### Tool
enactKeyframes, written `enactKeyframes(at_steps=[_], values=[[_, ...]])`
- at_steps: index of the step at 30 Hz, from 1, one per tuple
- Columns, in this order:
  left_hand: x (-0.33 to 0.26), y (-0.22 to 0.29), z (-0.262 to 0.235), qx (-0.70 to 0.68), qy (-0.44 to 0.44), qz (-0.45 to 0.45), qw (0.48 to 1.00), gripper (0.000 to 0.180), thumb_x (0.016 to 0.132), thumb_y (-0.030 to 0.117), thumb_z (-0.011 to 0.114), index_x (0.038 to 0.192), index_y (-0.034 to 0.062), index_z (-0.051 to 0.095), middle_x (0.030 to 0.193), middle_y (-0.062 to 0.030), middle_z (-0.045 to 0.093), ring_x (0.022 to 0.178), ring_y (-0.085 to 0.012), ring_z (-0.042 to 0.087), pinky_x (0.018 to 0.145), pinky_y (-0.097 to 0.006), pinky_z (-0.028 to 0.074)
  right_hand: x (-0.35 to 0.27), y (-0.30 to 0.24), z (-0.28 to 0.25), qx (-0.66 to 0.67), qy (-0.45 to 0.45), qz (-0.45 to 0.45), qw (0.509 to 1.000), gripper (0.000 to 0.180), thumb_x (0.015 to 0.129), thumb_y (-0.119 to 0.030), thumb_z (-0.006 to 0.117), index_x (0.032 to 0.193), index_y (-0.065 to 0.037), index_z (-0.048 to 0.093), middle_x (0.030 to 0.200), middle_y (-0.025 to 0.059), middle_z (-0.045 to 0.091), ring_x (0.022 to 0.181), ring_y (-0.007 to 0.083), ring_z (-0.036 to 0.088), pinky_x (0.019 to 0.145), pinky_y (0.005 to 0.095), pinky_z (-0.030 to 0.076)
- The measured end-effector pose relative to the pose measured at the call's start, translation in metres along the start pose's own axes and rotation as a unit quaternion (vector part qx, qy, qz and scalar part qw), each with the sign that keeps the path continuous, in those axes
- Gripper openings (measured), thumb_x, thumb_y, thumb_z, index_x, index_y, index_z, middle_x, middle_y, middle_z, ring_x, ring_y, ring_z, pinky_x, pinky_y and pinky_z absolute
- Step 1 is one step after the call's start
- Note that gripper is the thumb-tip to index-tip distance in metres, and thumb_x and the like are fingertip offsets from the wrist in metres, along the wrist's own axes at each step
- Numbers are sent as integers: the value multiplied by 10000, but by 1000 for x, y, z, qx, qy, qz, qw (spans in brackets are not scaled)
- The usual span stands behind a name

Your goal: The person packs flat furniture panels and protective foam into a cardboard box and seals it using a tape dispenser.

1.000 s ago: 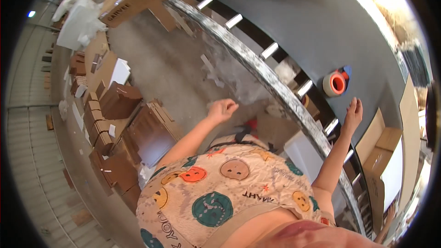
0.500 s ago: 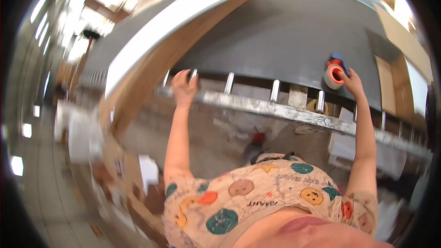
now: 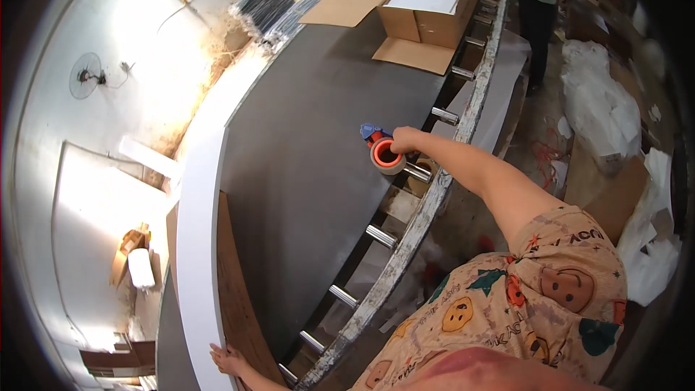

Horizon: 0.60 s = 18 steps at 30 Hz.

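Note:
In my right hand [image 3: 405, 140] is a tape dispenser [image 3: 389, 156] with a blue and red head and a roll on an orange core. My fingers close round its side, over the dark grey surface [image 3: 311, 116] near the roller edge. At the lower left, my left hand [image 3: 228, 360] rests against the edge of a long white panel [image 3: 197, 246], its fingers stretched out and slightly apart. A brown board [image 3: 242, 297] stands along the inner side of that panel, beside my left hand.
An open cardboard box [image 3: 427, 25] with white sheets inside lies at the far end. Metal rollers [image 3: 381, 236] line a worn rail [image 3: 427, 210] in front of me. Beyond the rail are white plastic wrap [image 3: 601, 101] and a standing person [image 3: 536, 14]. A fan [image 3: 87, 76] hangs on the left wall.
My view has swung to the right. My left hand has moved from near the rollers to the white panel's edge. My right hand still holds the tape dispenser.

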<state>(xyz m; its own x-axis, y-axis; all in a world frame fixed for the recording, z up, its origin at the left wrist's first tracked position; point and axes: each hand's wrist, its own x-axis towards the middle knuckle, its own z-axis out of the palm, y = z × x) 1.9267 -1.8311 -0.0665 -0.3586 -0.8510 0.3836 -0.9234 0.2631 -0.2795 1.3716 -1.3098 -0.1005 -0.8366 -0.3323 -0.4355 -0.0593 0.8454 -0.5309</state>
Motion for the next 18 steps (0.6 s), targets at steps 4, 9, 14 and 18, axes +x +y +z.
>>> enactKeyframes(at_steps=[4, 9, 14, 18], values=[[1, -5, -4, 39, 62, 11, 997, 463, 902, 327, 535, 1330, 166, 458, 1274, -110, 545, 1175, -284, 504, 893, -467, 412, -23, 17, 20, 27, -7, -14, 1000, 296, 716, -223, 590, 742, 65, 654, 645, 164, 645, 562, 258, 652, 528, 351, 528], [8, 72, -70, -32, 189, 89, 977, 365, 926, 327, 504, 1210, 100, 530, 1229, -79, 571, 1168, -229, 506, 937, -437, 364, -85, 79, 36, 189, -54, -72, 978, 260, 715, -258, 603, 794, -12, 640, 626, 125, 627, 507, 201, 618, 457, 321, 500], [1, 176, -182, -56, 253, 144, 955, 371, 889, 302, 531, 1189, 83, 538, 1122, -108, 616, 1001, -287, 593, 814, -415, 438, -154, 153, 7, 249, -41, -61, 966, 296, 735, -295, 621, 854, -24, 621, 632, 68, 608, 522, 151, 583, 499, 299, 472], [-43, 243, -258, -107, 243, 148, 953, 335, 887, 305, 538, 1118, 63, 565, 1025, -117, 646, 891, -319, 621, 758, -414, 457, -196, 228, -11, 299, -9, -23, 954, 274, 729, -291, 616, 819, -32, 636, 643, 89, 628, 530, 188, 608, 533, 328, 489]])
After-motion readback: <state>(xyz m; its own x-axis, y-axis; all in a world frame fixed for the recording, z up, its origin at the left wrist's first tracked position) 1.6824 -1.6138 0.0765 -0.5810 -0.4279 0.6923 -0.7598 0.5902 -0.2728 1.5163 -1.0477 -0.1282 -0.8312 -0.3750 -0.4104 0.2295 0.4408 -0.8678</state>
